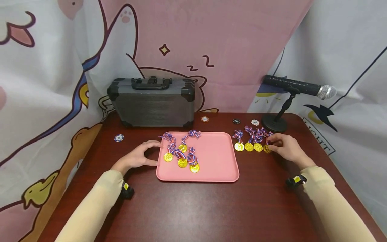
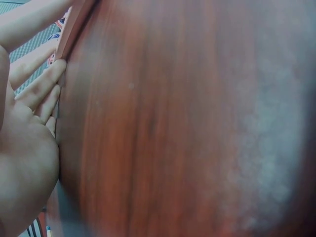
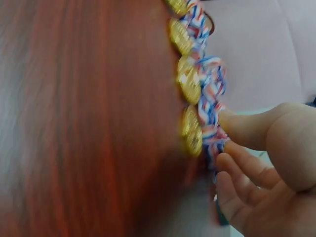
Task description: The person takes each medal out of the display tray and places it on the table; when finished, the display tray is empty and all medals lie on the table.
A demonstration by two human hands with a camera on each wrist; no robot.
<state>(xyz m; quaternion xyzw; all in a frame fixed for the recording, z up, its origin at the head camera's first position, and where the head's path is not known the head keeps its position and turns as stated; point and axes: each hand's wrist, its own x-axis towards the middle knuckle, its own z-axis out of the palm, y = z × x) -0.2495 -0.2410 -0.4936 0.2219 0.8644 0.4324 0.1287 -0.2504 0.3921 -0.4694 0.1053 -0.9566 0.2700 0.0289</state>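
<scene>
At the left rim of the pink tray (image 1: 211, 154), my left hand (image 1: 137, 156) rests with fingers and thumb spread apart and fingertips right against the edge. The left wrist view shows its fingers (image 2: 42, 91) nearly straight along the tray's side. Several gold medals (image 1: 182, 163) with striped red, white and blue ribbons lie on the left part of the tray. To the right of it, several more medals (image 1: 249, 147) stand in a row on the table. My right hand (image 1: 287, 148) pinches the ribbon (image 3: 213, 136) of the rightmost medal (image 3: 191, 132) between thumb and fingers.
A grey and black hard case (image 1: 154, 102) stands behind the tray. A microphone (image 1: 294, 86) on a black stand (image 1: 274, 123) is at the back right. Poker chips (image 1: 205, 119) lie scattered at the back and one blue chip (image 1: 119, 138) at left. Printed cloth hangs around the table.
</scene>
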